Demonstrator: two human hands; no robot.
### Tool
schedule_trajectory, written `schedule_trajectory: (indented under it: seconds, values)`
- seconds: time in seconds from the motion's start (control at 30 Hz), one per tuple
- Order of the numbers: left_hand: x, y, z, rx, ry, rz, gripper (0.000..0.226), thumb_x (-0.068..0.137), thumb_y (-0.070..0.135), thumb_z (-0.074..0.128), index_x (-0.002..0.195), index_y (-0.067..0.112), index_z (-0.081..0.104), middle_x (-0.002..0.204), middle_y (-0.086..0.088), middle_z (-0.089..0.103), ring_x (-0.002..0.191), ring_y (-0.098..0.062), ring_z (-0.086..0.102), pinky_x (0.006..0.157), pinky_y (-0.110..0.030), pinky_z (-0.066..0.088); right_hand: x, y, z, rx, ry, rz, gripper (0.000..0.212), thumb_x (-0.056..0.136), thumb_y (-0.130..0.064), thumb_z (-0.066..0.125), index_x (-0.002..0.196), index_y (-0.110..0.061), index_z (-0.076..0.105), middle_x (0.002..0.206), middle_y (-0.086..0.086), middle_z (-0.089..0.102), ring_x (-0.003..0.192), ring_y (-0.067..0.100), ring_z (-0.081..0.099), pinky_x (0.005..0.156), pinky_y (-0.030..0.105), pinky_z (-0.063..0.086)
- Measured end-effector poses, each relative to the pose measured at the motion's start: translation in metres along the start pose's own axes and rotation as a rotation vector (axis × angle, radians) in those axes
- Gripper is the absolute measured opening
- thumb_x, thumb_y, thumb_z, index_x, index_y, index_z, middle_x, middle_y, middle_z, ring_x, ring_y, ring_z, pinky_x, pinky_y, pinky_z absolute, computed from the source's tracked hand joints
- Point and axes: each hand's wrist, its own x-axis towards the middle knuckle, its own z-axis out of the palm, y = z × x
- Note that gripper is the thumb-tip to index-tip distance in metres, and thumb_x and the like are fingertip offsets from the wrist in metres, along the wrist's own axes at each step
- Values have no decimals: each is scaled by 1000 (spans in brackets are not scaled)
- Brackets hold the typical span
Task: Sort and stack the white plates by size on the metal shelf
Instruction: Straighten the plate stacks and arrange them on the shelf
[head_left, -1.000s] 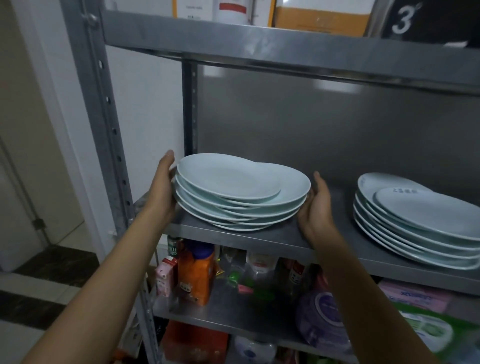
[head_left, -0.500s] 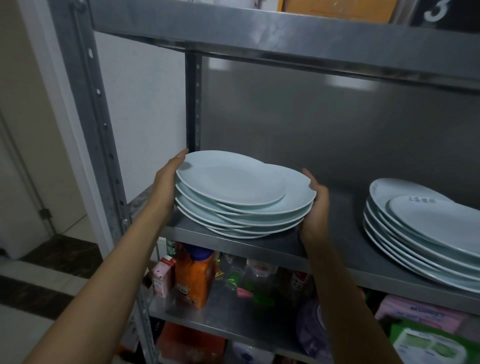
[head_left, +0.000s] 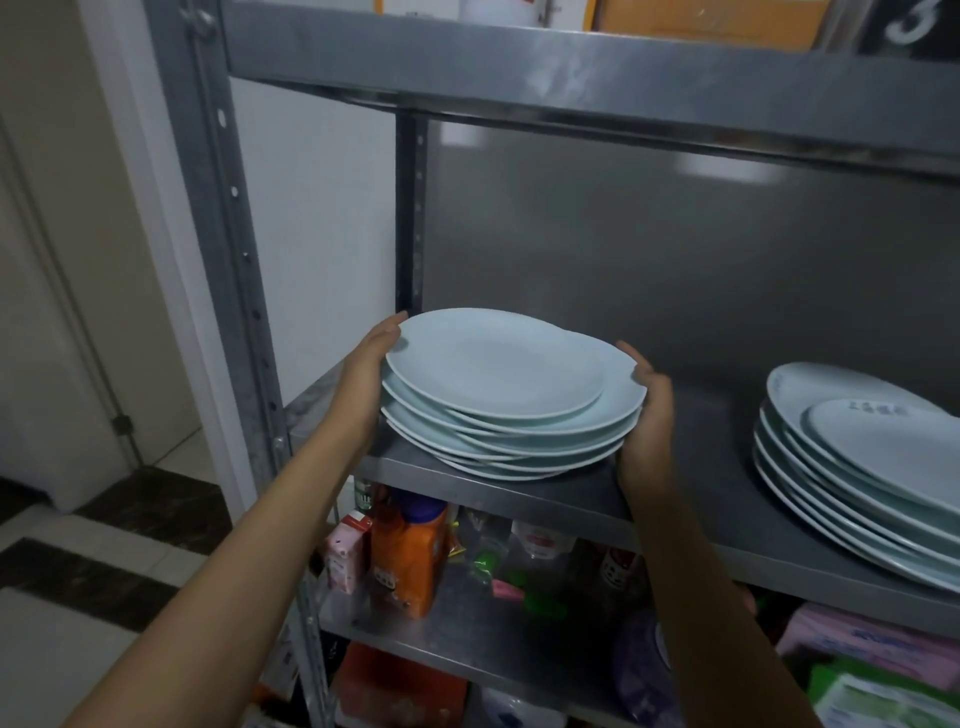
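Two hands clasp the uneven stack of plates (head_left: 498, 400) on the metal shelf (head_left: 519, 493): left hand (head_left: 371, 364) against its left rim, right hand (head_left: 647, 410) against its right. Its base seems to rest on the shelf, well apart from the larger plates (head_left: 857, 467).

The metal shelf (head_left: 566, 499) bears two plate stacks: left stack (head_left: 498, 410), right stack (head_left: 862, 467).

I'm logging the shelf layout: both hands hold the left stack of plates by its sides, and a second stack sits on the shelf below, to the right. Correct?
Not quite. The head view shows the second stack on the same metal shelf as the left stack, to its right, not on the shelf below. The left hand and right hand do hold the left stack by its sides.
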Motion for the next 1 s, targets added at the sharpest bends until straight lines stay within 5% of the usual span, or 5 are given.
schedule_trajectory:
  seconds: [0.2,0.37,0.53,0.83,1.0]
  values:
    - [0,-7,3,-32,-23,-42,38,88,45,51,123,33,59,125,0,62,113,-27,59,102,-50,43,1,-1,1,34,26,-29,49,89,-29,39,133,-11,52,128,15,61,117,32,58,103,47,43]
    - [0,-9,6,-10,-34,-27,38,91,45,47,124,29,59,122,-1,65,112,-26,61,102,-50,43,1,-2,1,16,23,-38,49,88,-26,40,131,-7,52,127,13,60,112,30,59,100,43,43]
    - [-3,-14,11,40,-20,-26,34,96,44,43,119,31,63,115,4,69,107,-21,64,99,-48,46,-2,-1,3,-19,34,-52,39,88,-26,40,124,-21,57,129,10,61,116,26,59,101,43,45]
    - [-11,-22,19,41,-7,-73,35,96,46,41,119,29,61,113,4,69,105,-19,64,99,-45,47,5,7,0,-138,56,-68,25,83,-27,50,99,-23,67,110,1,69,104,23,63,95,41,45]
    - [-10,-27,21,78,25,-121,30,92,53,43,106,38,65,106,8,71,103,-19,65,97,-44,48,-5,4,3,-201,73,-18,37,79,-33,54,111,-21,69,117,2,69,112,23,62,103,45,44]
